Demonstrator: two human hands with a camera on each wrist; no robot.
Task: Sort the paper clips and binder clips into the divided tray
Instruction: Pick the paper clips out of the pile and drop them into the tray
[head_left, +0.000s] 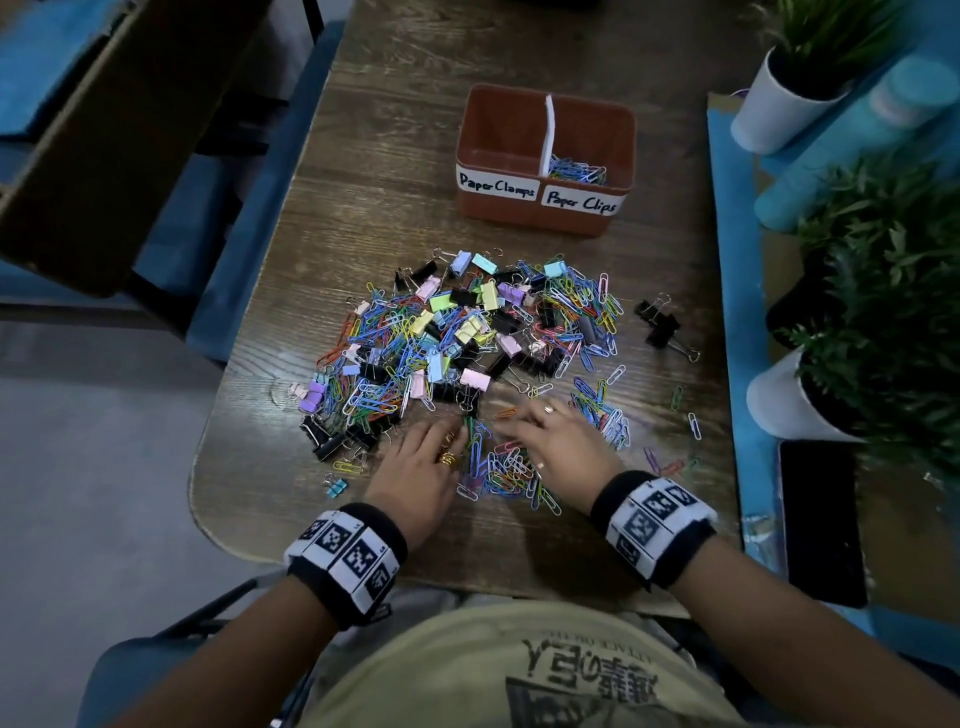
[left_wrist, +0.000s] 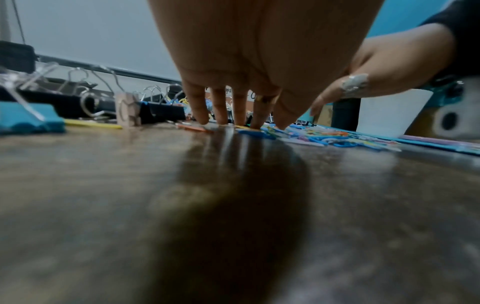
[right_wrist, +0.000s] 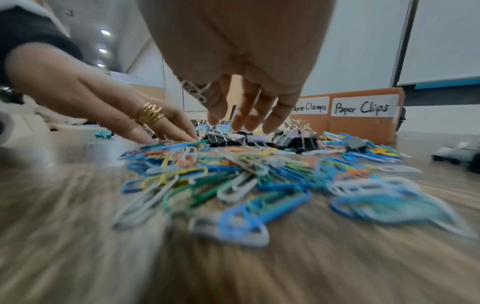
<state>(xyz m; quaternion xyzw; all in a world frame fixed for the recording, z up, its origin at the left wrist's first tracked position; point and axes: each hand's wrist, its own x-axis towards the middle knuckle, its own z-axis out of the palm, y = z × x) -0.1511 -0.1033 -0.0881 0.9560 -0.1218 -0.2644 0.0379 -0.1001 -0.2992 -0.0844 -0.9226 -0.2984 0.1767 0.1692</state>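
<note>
A big mixed pile (head_left: 462, 338) of coloured paper clips and black and pastel binder clips covers the middle of the wooden table (head_left: 363, 156). Behind it stands the brown divided tray (head_left: 545, 208), labelled "Paper Clamps" on the left and "Paper Clips" on the right; a few paper clips (head_left: 576, 170) lie in the right compartment. My left hand (head_left: 421, 467) lies flat, its straight fingers (left_wrist: 241, 115) touching the table at the pile's near edge. My right hand (head_left: 556, 441) hovers with spread fingers (right_wrist: 249, 115) over a small heap of paper clips (head_left: 506, 470) between both hands. Neither holds anything.
Two black binder clips (head_left: 662, 325) lie apart right of the pile, a small blue one (head_left: 336, 486) near the left front edge. Potted plants (head_left: 810, 93) in white pots and a dark phone (head_left: 821, 519) line a blue board on the right. A cardboard box (head_left: 104, 156) sits left.
</note>
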